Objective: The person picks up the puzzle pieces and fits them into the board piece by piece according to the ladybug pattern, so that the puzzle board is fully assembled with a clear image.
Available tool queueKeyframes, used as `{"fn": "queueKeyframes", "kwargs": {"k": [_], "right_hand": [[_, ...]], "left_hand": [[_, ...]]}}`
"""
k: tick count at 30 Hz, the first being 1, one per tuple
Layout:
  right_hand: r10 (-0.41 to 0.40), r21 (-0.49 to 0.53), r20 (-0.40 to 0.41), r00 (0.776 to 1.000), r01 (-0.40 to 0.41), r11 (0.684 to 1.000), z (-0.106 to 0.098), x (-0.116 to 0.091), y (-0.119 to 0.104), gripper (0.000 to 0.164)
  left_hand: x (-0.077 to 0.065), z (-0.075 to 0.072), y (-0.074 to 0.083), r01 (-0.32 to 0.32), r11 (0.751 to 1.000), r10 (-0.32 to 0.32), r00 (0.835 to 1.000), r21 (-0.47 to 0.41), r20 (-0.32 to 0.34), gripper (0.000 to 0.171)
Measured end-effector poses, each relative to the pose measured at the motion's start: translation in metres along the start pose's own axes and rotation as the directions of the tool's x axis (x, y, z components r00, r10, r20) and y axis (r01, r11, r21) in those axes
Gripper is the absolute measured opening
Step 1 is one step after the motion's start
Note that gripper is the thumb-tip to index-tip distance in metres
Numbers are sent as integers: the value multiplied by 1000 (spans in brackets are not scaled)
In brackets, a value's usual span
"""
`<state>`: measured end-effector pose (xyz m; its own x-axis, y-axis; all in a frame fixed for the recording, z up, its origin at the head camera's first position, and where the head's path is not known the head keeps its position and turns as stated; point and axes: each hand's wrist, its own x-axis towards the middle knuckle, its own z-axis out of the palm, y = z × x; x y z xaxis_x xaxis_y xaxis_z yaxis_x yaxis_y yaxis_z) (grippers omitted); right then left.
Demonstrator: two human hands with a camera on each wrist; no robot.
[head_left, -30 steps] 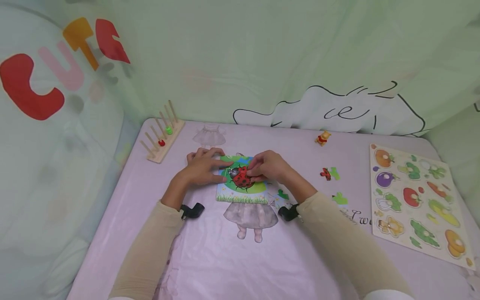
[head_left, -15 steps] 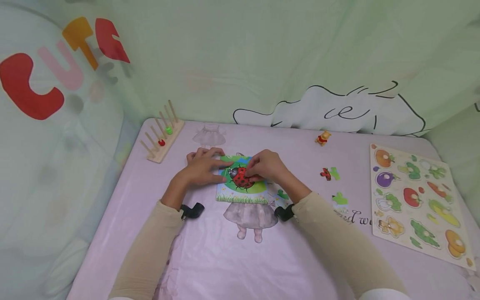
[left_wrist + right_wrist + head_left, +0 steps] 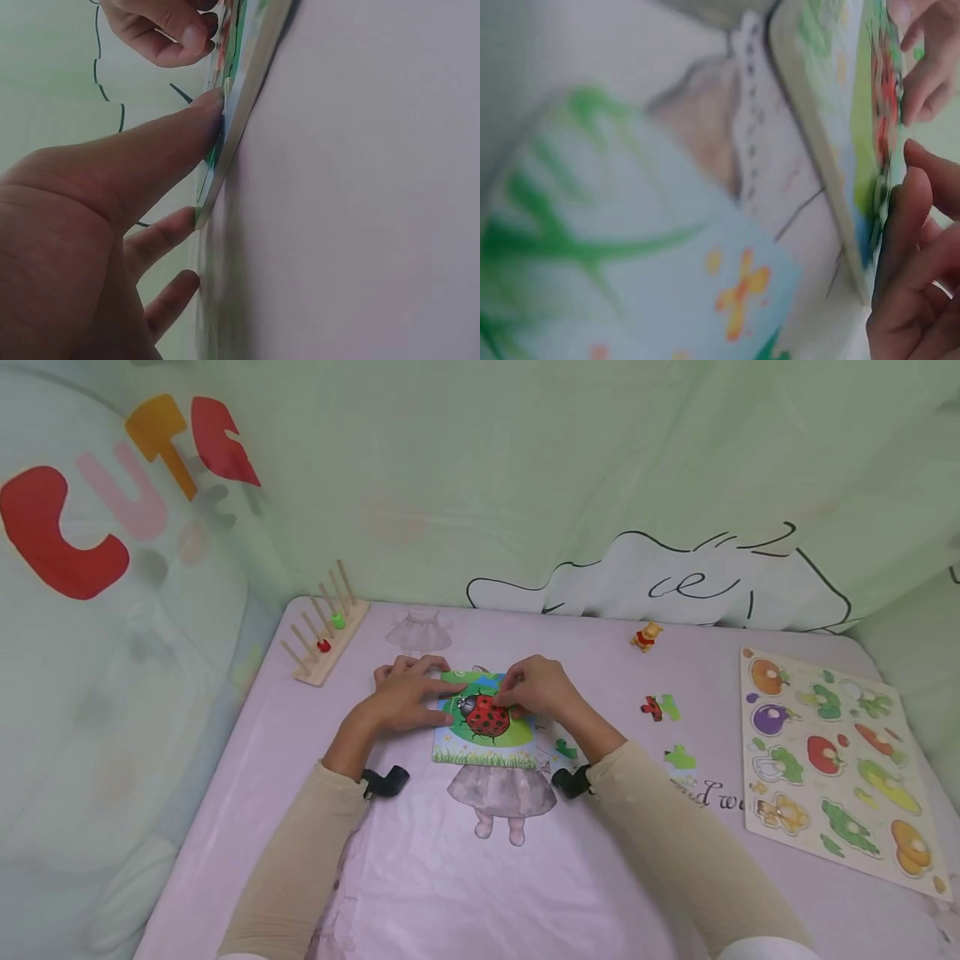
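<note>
A square ladybug jigsaw puzzle (image 3: 485,755) lies in front of me in the head view, with a green leaf round the red ladybug (image 3: 486,716). Along its left side rests my left hand (image 3: 408,697), fingers spread; its thumb touches the face and other fingertips meet the edge. My right hand (image 3: 542,685) is over the puzzle's right half, thumb and fingers bent together at a puzzle piece (image 3: 880,196) that stands slightly raised in the right wrist view. The fingers partly hide this piece. Loose jigsaw pieces (image 3: 679,757) lie to the right, one close under the right wrist.
A wooden peg stand (image 3: 332,652) with a green and a red bead stands at the back left. A small bear figure (image 3: 646,637) is at the back. A vegetable peg board (image 3: 840,852) covers the table's right side.
My right hand has shifted slightly over the puzzle, and more of the ladybug's right side shows below its fingers. My left hand stays where it was.
</note>
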<state>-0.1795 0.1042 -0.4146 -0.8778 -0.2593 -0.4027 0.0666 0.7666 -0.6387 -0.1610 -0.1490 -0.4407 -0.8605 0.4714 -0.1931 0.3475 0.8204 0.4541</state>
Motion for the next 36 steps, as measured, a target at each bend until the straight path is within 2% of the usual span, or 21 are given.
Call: {"fn": "queueKeyframes", "kwargs": {"k": [4, 10, 20, 25, 29, 36], "right_hand": [[0, -23, 17, 1000, 0, 1000, -2, 2, 1, 19], [2, -38, 31, 1000, -1, 999, -1, 2, 0, 19], [-24, -79, 77, 997, 30, 996, -4, 5, 3, 23], [-16, -56, 86, 996, 21, 998, -4, 8, 3, 24], [-13, -66, 67, 998, 18, 998, -4, 7, 0, 25], [-9, -84, 83, 997, 16, 996, -5, 7, -1, 27]], "left_hand": [[0, -1, 7, 23, 1000, -23, 1000, 3, 2, 60], [2, 5, 25, 92, 993, -91, 996, 69, -23, 51], [3, 12, 51, 213, 970, -204, 976, 118, -82, 51], [3, 12, 51, 224, 971, -216, 972, 86, -97, 51], [5, 14, 47, 212, 976, -206, 973, 49, -105, 57], [6, 16, 45, 188, 980, -182, 979, 66, -87, 63]]}}
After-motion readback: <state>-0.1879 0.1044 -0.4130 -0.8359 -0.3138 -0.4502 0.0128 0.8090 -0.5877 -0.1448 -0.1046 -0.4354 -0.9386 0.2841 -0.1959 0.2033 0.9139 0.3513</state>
